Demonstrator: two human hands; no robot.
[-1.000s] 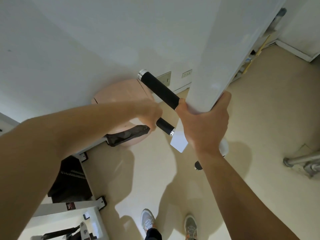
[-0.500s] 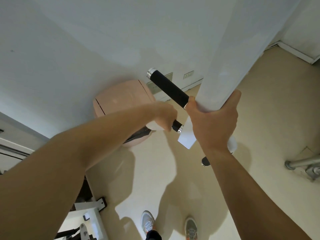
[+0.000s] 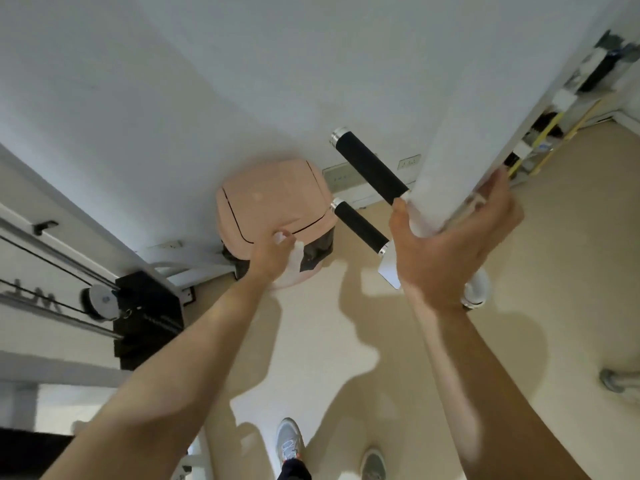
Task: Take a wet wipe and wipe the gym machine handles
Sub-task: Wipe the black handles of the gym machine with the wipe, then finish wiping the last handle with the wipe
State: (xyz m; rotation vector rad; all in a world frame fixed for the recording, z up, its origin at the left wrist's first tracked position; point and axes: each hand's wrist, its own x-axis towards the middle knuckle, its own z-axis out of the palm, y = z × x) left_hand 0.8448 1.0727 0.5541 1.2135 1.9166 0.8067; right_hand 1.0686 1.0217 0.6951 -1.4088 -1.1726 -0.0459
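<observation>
Black foam covers both grips. The upper handle (image 3: 370, 168) and the lower handle (image 3: 360, 226) sit parallel with chrome caps on the ends, both sticking out toward 10 o'clock from a fat white post (image 3: 450, 140) right of centre in the head view.

Right hand (image 3: 446, 247) is cupped loosely round the bottom of that post. Its thumb is on the 9 o'clock side and its fingers are round the 3 o'clock side, with a bit of a gap at the palm.

Left hand (image 3: 272, 259) is out at 9 o'clock of the lower handle, clear of both grips, fingers pinching a scrunched white wipe (image 3: 293, 259). The wipe hangs right over the front edge of a pink bin (image 3: 270, 199) with a black bag liner (image 3: 320, 251). The bin stands on the beige floor (image 3: 571, 271) against the wall.

Over at 8 o'clock there's a cable machine with a black weight stack (image 3: 149, 320) and a pulley (image 3: 100, 301). Grey trainers (image 3: 289, 441) at 6 o'clock.
</observation>
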